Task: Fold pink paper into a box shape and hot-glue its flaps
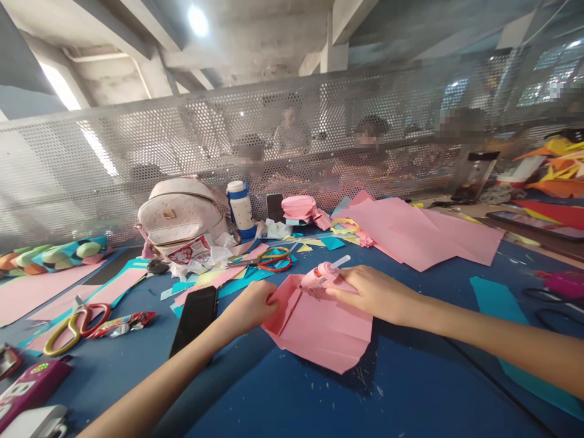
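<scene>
- Blue worktop point(401, 389): it is crowded toward the far edge; loose scraps there could stick to stray glue.
- Pink sheets point(424, 234): they lie near the far edge, right of middle; a drip there would probably mark them.
- Folded pink paper point(335, 337): it sits mid-worktop, well in from the far edge, its left side bent up. A loose grip could let the fold spring open and misalign.
- Black phone point(194, 319): lying left of the paper, close by the left forearm, it could get nudged.
- Right hand point(374, 289): wrapped around a pink glue gun point(325, 277); a hard squeeze might flood the crease.
- Left hand point(255, 304): pinching the paper's left side, fingers near the nozzle end; if the tip is hot, a slip could burn them.
- Clear glue stick point(341, 261): jutting from the gun's back, it might catch and jerk the aim.
</scene>
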Available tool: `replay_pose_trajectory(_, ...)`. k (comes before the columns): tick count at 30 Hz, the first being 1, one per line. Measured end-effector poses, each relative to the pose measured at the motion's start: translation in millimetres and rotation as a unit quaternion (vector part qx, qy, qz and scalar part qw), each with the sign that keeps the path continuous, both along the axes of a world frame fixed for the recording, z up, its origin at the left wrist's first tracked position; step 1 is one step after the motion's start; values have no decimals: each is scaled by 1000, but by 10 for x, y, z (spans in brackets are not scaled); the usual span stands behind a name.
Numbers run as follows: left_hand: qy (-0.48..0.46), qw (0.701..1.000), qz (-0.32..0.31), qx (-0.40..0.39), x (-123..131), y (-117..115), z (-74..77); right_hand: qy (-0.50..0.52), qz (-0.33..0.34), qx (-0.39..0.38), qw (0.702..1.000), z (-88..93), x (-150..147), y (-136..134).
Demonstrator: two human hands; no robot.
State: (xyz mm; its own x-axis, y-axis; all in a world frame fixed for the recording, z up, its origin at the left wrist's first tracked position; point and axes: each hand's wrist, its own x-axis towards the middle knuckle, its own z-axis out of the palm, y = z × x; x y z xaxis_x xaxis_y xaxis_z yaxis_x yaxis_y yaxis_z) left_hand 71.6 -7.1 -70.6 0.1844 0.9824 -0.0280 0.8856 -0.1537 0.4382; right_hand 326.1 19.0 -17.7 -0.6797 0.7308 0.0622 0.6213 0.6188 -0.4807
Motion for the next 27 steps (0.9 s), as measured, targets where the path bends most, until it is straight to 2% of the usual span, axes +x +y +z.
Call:
replay_pose_trajectory(4, 8, 1000, 0, 6, -7, 6, -10, 19, -1, -49, 999, 65, 57, 15)
replay_pose_trajectory(10, 24, 1000, -5, 9, 7, 5, -8, 40, -37, -85, 995, -42, 143, 113)
replay_pose_trajectory(13, 36, 999, -2, 9, -16, -5, 30, 71, -35, -157, 984, 1, 230, 130)
replay_pose_trajectory(16, 51, 999, 7, 13, -69, -5, 85, 144, -22, -212, 966, 89, 360, 142)
replay_pose_trajectory(19, 71, 997, 23, 22, -110, -1, 120, 226, -53, -206, 951, 141, 523, 206)
replay_pose_trajectory(21, 82, 996, 30, 24, -110, -4, 124, 244, -98, -166, 950, 135, 636, 287)
replay_pose_trajectory(24, 96, 995, 32, 20, -72, -18, 113, 199, -157, -110, 961, 64, 784, 429)
replay_pose_trajectory(27, 109, 993, 33, 16, -25, -37, 113, 160, -175, -122, 964, -61, 879, 535)
